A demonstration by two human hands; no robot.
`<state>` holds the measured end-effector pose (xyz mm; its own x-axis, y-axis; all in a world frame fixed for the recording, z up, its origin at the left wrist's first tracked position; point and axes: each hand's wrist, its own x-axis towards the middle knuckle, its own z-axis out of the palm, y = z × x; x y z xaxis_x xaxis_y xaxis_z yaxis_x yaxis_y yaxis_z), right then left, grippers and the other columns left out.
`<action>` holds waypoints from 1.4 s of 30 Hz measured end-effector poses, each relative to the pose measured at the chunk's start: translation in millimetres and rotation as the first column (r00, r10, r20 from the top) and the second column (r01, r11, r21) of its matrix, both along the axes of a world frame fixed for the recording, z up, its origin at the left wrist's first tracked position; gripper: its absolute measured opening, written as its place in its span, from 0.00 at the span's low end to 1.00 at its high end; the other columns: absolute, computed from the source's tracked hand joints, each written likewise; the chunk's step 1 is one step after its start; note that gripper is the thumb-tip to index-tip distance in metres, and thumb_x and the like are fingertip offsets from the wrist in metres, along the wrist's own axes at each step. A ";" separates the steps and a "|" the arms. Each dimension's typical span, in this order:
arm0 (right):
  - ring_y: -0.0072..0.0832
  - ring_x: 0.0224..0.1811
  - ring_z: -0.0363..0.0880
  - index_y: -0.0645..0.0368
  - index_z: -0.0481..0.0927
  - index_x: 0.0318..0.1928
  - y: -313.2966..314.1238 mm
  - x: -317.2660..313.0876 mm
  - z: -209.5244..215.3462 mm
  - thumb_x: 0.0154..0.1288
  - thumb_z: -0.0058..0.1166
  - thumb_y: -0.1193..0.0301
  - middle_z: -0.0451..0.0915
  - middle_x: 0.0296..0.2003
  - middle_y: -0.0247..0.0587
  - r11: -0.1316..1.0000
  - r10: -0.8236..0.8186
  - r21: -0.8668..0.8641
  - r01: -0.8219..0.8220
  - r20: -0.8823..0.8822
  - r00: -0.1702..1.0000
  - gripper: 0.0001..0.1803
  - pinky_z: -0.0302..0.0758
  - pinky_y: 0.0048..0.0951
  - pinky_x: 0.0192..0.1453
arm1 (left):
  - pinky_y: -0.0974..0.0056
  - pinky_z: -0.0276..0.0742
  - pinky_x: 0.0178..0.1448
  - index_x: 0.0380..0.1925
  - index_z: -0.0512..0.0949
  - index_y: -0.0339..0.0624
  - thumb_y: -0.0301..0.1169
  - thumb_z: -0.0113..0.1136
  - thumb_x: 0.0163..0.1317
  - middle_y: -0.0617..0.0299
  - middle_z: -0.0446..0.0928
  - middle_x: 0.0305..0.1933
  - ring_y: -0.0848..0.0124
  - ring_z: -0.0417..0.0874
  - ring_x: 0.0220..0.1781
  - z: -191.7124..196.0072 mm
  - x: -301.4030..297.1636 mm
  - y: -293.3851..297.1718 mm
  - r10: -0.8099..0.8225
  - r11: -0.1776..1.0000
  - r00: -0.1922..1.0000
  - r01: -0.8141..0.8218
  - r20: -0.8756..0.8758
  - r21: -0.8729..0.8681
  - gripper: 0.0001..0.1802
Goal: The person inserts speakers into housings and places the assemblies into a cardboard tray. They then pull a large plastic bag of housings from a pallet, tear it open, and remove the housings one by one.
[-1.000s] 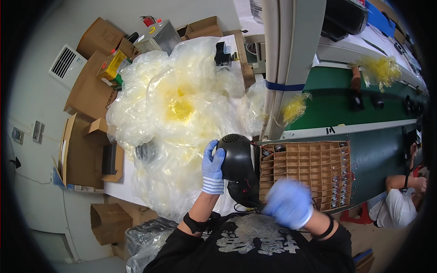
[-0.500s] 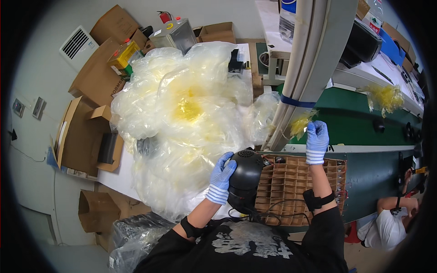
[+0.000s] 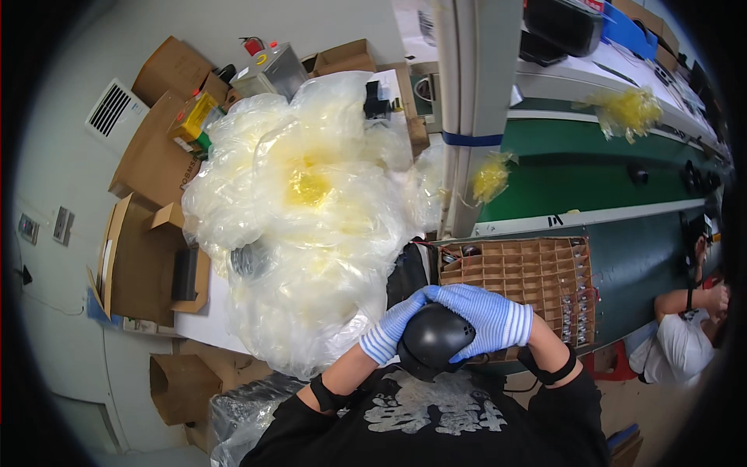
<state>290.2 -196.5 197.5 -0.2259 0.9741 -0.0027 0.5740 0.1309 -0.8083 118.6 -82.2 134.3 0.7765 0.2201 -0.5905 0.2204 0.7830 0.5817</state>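
A smooth, rounded black housing point(image 3: 437, 341) sits close to the person's chest, cupped between 2 gloved hands. The left hand point(image 3: 398, 323) is wrapped round its 10 o'clock side; the right hand point(image 3: 490, 316) covers its 1 to 3 o'clock side, lying over more of it than the left. The fingers of the 2 hands come together at about 12 o'clock, and the hands are clamped on the housing, with no gap showing at either palm. Neither hand is clearly nearer, as each is in contact.

The domed face is turned up toward the camera; its outline looks almost round from here, so I cannot tell which way its long axis runs. At 6 o'clock lies the black shirt point(image 3: 436, 412); whether the housing rests against it is unclear.

From the housing, a partly hidden black piece point(image 3: 409, 272) lies at 11 o'clock, just beyond the left hand's fingers. A cardboard divider tray point(image 3: 510, 270) lies between 1 and 2 o'clock, near the right hand, on the dark green worktop point(image 3: 622, 272). The heap of clear plastic bags point(image 3: 303, 233) spreads from 9 to 11 o'clock, and a yellow bundle point(image 3: 491, 179) hangs between 12 and 1 o'clock.
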 end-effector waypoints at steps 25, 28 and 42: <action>0.43 0.52 0.71 0.64 0.65 0.56 -24.7 38.2 -76.3 0.49 0.58 0.55 0.72 0.48 0.51 0.809 -0.082 -0.335 0.482 -0.877 -0.473 0.38 0.67 0.44 0.60 | 0.74 0.61 0.18 0.34 0.71 0.30 0.45 0.54 0.61 0.56 0.73 0.22 0.77 0.66 0.15 10.3 19.5 3.4 -0.030 0.972 0.961 -0.035 0.274 0.232 0.23; 0.43 0.53 0.69 0.62 0.64 0.57 -20.1 72.9 -65.7 0.52 0.56 0.55 0.70 0.50 0.50 0.563 0.092 -0.452 0.692 -0.798 -0.596 0.36 0.66 0.49 0.61 | 0.73 0.62 0.17 0.32 0.70 0.31 0.45 0.54 0.61 0.54 0.72 0.20 0.75 0.65 0.13 -5.8 23.3 10.8 -0.011 0.974 0.971 -0.044 0.237 0.223 0.23; 0.32 0.54 0.71 0.68 0.69 0.54 -128.3 126.4 -214.7 0.57 0.46 0.83 0.73 0.51 0.44 0.248 -0.949 -0.249 0.936 -0.258 0.182 0.22 0.64 0.31 0.62 | 0.70 0.65 0.27 0.32 0.70 0.36 0.49 0.48 0.63 0.69 0.57 0.10 0.78 0.59 0.12 -1.4 12.7 33.2 0.065 0.978 0.885 -0.149 0.461 0.149 0.23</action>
<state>416.5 -324.8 -17.2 0.8701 0.4561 -0.1865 -0.0153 -0.3534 -0.9354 131.3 -49.0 132.9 0.9150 0.3833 -0.1261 -0.1778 0.6634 0.7268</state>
